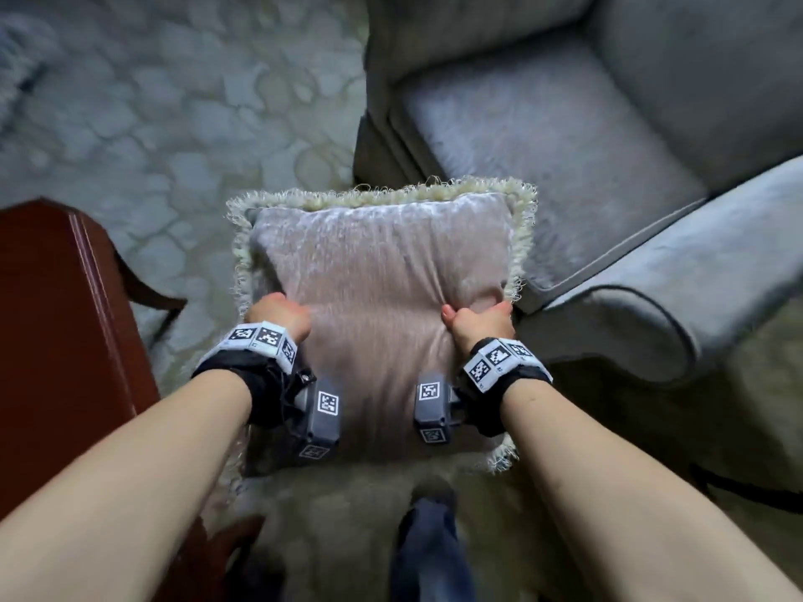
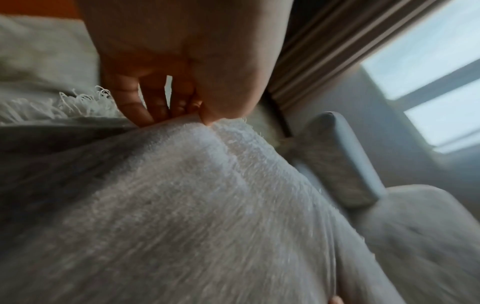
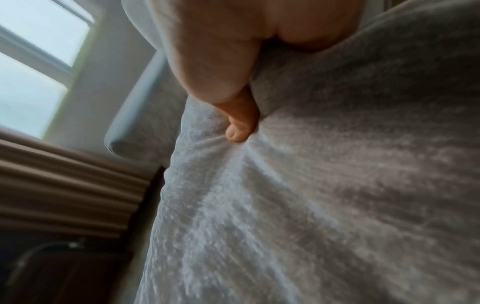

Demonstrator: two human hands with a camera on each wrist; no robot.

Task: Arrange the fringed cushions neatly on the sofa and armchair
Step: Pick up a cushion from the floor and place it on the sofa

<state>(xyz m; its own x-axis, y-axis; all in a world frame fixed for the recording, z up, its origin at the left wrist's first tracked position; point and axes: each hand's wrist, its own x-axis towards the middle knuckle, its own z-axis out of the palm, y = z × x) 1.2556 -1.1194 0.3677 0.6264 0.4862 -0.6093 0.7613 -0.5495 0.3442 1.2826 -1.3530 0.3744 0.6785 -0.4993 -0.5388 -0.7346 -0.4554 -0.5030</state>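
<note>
A pale pink velvet cushion (image 1: 378,306) with a cream fringe is held flat in the air in front of me, above the rug. My left hand (image 1: 278,317) grips its left side, fingers curled under the edge (image 2: 155,107). My right hand (image 1: 478,321) grips its right side, thumb pressed into the fabric (image 3: 240,127). The grey armchair (image 1: 608,167) stands just beyond and to the right of the cushion, and nothing lies on its seat. The cushion's fabric (image 2: 207,205) fills both wrist views (image 3: 311,185).
A dark red wooden table (image 1: 65,319) stands close on the left. A pale patterned rug (image 1: 152,102) covers the floor ahead. The armchair's rolled arm (image 1: 673,297) lies right of my right hand. A window (image 2: 428,61) and curtains (image 3: 64,185) show behind.
</note>
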